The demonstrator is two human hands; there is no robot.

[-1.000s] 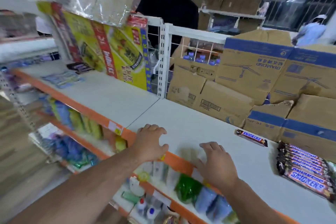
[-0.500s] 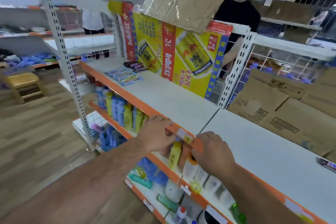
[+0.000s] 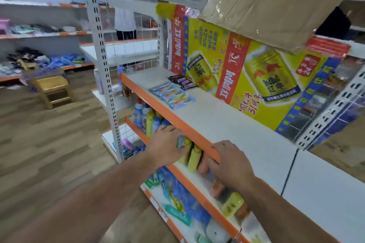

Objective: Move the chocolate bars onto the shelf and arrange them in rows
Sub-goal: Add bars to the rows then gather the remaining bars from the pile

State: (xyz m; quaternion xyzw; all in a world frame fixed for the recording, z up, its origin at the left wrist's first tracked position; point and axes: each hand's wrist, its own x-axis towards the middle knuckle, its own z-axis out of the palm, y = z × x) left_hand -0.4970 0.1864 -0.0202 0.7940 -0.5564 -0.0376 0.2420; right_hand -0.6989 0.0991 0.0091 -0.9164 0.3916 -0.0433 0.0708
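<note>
Shelf (image 3: 227, 124) holds chocolate bars (image 3: 182, 82) beside Redbull carton (image 3: 237, 69).

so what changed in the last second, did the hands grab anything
The view swung left along the shelf; its right end left the frame. The left hand and right hand slid from the shelf top to its orange edge. Unchanged: the small pile of chocolate bars by the yellow box, and both hands hold nothing.
</note>
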